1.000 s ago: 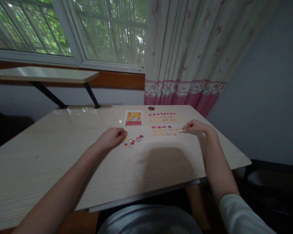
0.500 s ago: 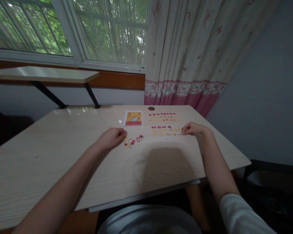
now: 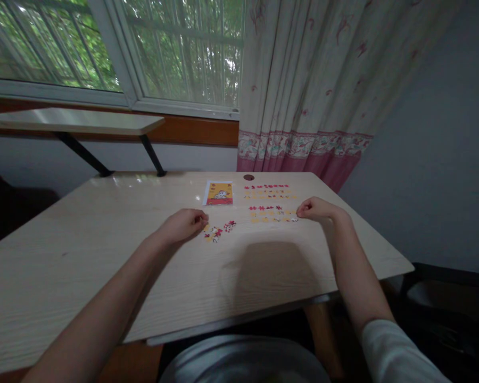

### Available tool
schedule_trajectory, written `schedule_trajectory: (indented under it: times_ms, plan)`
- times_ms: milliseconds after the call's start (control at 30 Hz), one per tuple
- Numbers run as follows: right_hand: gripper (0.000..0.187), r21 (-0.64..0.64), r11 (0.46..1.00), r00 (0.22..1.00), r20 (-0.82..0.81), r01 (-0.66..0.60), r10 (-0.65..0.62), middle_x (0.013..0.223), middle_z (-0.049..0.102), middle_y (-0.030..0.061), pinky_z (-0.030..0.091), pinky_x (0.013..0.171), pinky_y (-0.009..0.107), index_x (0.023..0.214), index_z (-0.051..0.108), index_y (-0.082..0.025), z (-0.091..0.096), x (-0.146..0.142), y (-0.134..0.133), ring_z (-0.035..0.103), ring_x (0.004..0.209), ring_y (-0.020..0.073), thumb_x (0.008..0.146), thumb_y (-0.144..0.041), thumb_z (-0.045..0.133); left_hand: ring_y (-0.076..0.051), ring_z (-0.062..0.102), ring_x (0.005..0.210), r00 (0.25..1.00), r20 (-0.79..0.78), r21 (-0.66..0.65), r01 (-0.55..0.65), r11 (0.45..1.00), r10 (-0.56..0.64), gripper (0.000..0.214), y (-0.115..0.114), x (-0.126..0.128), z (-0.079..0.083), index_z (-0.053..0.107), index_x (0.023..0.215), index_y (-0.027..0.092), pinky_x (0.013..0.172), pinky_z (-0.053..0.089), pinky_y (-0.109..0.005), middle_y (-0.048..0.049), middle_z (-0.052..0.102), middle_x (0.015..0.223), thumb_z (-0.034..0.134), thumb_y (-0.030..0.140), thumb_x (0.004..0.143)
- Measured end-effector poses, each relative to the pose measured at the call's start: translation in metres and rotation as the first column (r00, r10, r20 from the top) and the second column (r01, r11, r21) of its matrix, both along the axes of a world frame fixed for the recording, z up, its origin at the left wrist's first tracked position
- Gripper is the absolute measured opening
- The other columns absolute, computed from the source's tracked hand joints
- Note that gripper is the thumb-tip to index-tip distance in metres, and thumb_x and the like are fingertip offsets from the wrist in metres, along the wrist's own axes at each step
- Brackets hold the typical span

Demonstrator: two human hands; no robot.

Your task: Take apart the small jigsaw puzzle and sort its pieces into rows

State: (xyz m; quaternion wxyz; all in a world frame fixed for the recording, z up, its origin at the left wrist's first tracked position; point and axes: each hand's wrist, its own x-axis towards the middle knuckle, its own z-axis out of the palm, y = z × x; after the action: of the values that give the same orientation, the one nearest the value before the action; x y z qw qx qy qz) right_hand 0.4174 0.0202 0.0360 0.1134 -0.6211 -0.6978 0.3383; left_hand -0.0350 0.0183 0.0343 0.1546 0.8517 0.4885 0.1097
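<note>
My left hand (image 3: 186, 223) is closed in a pinch just left of a loose pile of jigsaw pieces (image 3: 214, 233). Whether a piece is between its fingertips is too small to tell. Red and white pieces make a small cluster (image 3: 230, 226) at the pile's right. My right hand (image 3: 314, 208), fingers pressed together, is at the right end of the front rows of jigsaw pieces (image 3: 265, 208). A whitish piece (image 3: 294, 219) lies just below its fingertips; anything inside the pinch is hidden. Farther back are more rows of red and yellow pieces (image 3: 267, 186).
A picture card (image 3: 218, 193) with a white animal on yellow and red lies behind the pile. A round hole (image 3: 248, 177) is near the back edge of the wooden desk (image 3: 104, 244). On the left a raised shelf (image 3: 115, 123) stands on black legs.
My right fingertips have lifted slightly off the whitish piece at the row's end, which now shows more fully. My left hand stays pinched beside the pile. The view shifts slightly.
</note>
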Motion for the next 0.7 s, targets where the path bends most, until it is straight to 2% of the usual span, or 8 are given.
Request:
schedule_trajectory:
  times_ms: [133, 267, 400, 500, 600, 700]
  plan:
    - [0.027, 0.119, 0.992, 0.999, -0.013, -0.038, 0.039, 0.057, 0.054, -0.0015, 0.031, 0.048, 0.021, 0.074, 0.067, -0.012, -0.003, -0.026, 0.000, 0.041, 0.049, 0.0072, 0.066, -0.036, 0.059, -0.015, 0.053, 0.057, 0.999, 0.012, -0.051, 0.053, 0.997, -0.053, 0.038, 0.001, -0.004, -0.001, 0.063, 0.093, 0.012, 0.056, 0.037, -0.025, -0.0044, 0.061, 0.068, 0.047, 0.043, 0.077]
    - [0.024, 0.234, 0.965, 0.991, -0.031, -0.123, 0.133, 0.051, 0.047, -0.0040, 0.030, 0.048, 0.020, 0.078, 0.065, -0.012, -0.003, -0.070, -0.002, 0.038, 0.047, 0.0065, 0.073, -0.033, 0.054, -0.015, 0.051, 0.057, 0.999, 0.006, -0.038, 0.054, 0.998, -0.054, 0.039, -0.001, -0.001, 0.001, 0.061, 0.091, 0.012, 0.055, 0.036, -0.026, -0.0042, 0.059, 0.068, 0.051, 0.045, 0.074]
    - [0.018, 0.423, 0.871, 0.962, 0.000, -0.248, 0.273, 0.059, 0.054, -0.0012, 0.034, 0.056, 0.020, 0.080, 0.066, -0.013, -0.003, -0.118, -0.014, 0.045, 0.055, 0.0075, 0.077, -0.025, 0.052, -0.015, 0.049, 0.058, 0.997, -0.065, -0.002, 0.032, 0.999, -0.032, 0.028, -0.003, 0.002, 0.004, 0.059, 0.075, 0.016, 0.054, 0.033, -0.025, -0.0039, 0.058, 0.067, 0.052, 0.042, 0.073]
    - [0.017, 0.500, 0.787, 0.917, 0.038, -0.362, 0.397, 0.068, 0.060, 0.0012, 0.036, 0.061, 0.020, 0.083, 0.066, -0.015, -0.004, -0.146, -0.027, 0.051, 0.062, 0.0089, 0.080, -0.022, 0.051, -0.015, 0.049, 0.057, 0.997, -0.079, -0.011, 0.000, 1.000, 0.000, 0.024, -0.001, 0.001, 0.003, 0.058, 0.068, 0.017, 0.054, 0.033, -0.026, -0.0039, 0.058, 0.065, 0.052, 0.040, 0.072]
    - [0.018, 0.545, 0.708, 0.867, 0.075, -0.449, 0.492, 0.076, 0.064, 0.0030, 0.039, 0.065, 0.021, 0.086, 0.066, -0.016, -0.008, -0.161, -0.035, 0.054, 0.067, 0.0101, 0.082, -0.022, 0.050, -0.015, 0.050, 0.057, 0.999, -0.040, -0.032, 0.016, 0.999, -0.018, 0.021, 0.003, -0.003, -0.001, 0.058, 0.067, 0.017, 0.056, 0.034, -0.026, -0.0029, 0.059, 0.064, 0.052, 0.037, 0.072]
    - [0.019, 0.555, 0.680, 0.848, 0.091, -0.479, 0.522, 0.080, 0.065, 0.0039, 0.040, 0.066, 0.021, 0.089, 0.066, -0.017, -0.012, -0.168, -0.037, 0.055, 0.070, 0.0107, 0.083, -0.022, 0.050, -0.014, 0.050, 0.057, 1.000, -0.007, -0.033, 0.029, 0.999, -0.029, 0.020, 0.005, -0.005, -0.004, 0.058, 0.066, 0.017, 0.056, 0.034, -0.025, -0.0025, 0.058, 0.063, 0.051, 0.035, 0.071]
